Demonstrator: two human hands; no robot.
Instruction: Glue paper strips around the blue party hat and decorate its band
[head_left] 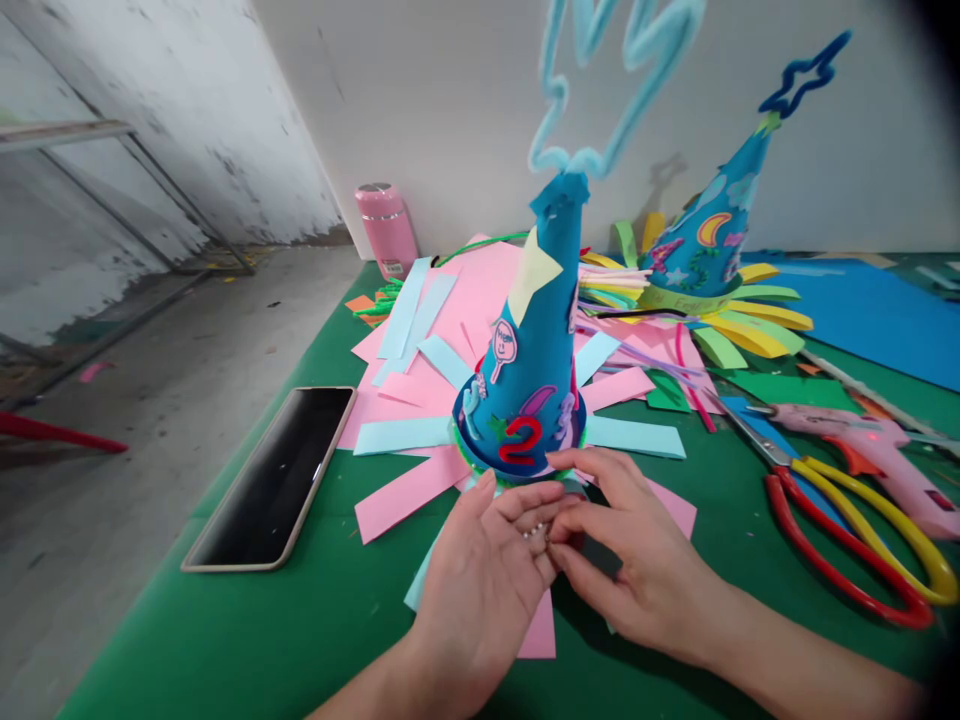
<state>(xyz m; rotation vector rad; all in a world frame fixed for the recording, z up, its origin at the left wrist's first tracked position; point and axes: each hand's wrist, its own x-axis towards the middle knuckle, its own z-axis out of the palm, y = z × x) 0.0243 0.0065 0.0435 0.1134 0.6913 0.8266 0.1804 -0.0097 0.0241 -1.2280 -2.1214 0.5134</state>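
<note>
My left hand (487, 580) is turned palm up, slightly cupped, with several tiny pale beads (535, 532) lying on its fingers. Over them, my right hand (630, 550) has its thumb and forefinger pinched together at the left fingers; what sits in the pinch is too small to make out. Just behind both hands stands a blue paper cone hat (551, 300), bearing a red number 2 (520, 441), a pale yellow star (533, 277) and a light blue pipe-cleaner shape (559, 100) on top. Pink and light blue paper strips (409, 434) fan out around its brim.
A phone (277, 480) lies at left on the green table (225, 640), a pink bottle (388, 230) behind. To the right are scissors (787, 470), a pink glue gun (870, 440) and a second blue cone hat (709, 225). Pipe cleaners and paper pieces lie between.
</note>
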